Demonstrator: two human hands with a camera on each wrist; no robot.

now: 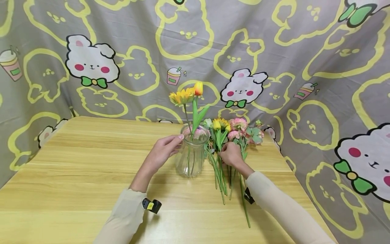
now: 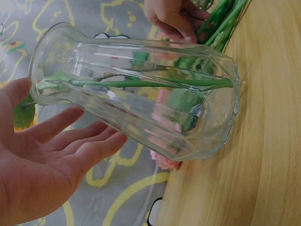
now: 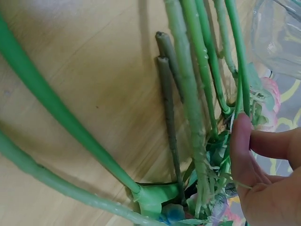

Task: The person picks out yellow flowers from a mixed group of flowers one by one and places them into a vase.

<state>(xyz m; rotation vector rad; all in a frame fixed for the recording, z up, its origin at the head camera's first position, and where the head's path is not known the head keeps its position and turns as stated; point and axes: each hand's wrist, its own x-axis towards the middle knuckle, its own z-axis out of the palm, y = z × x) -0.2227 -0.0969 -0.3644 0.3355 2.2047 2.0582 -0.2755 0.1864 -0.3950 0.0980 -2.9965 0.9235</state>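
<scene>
A clear glass vase (image 1: 182, 166) stands upright on the table, holding a yellow sunflower (image 1: 182, 97) and an orange-red tulip (image 1: 198, 88). My left hand (image 1: 163, 151) is at the vase's left side, thumb by the rim; its fingers (image 2: 101, 146) extend loosely along the glass in the left wrist view. Right of the vase lies a bunch of artificial flowers, with pink blooms (image 1: 238, 124) and a yellow tulip (image 1: 216, 125). Among them, my right hand (image 1: 231, 154) pinches a thin green flower stem (image 3: 242, 70) between thumb and index finger. Which bloom it carries is unclear.
The wooden table (image 1: 91, 169) extends to the left and in front. Several loose stems (image 1: 243, 203) point toward the front edge beneath the right forearm. Behind the table hangs a grey curtain (image 1: 189, 44) with rabbit prints.
</scene>
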